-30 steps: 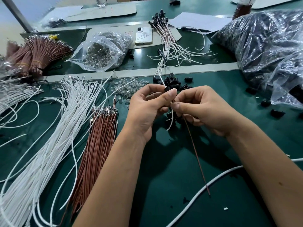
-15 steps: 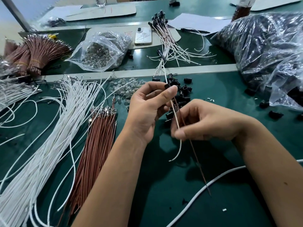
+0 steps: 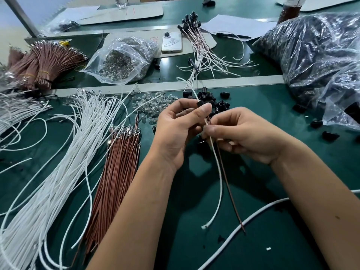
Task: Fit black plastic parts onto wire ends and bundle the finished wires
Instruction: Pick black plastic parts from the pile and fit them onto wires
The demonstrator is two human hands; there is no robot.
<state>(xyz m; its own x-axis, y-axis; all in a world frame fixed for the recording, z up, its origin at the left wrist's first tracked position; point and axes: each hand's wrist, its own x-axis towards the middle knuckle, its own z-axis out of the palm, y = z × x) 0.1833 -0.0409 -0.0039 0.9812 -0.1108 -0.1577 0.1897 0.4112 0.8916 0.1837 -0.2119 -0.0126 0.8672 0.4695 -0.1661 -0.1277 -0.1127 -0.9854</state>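
Black plastic part [image 3: 200, 103], head view: pinched between thumb and fingers of the left hand [image 3: 178, 129], above the green table [image 3: 194, 191]. A white wire [image 3: 217, 164] and a brown wire [image 3: 227, 180] hang down from it; the right hand [image 3: 241, 133] pinches both just below the part. Loose black parts [image 3: 220, 104] lie just behind the hands; finished wires [image 3: 202, 49] lie farther back.
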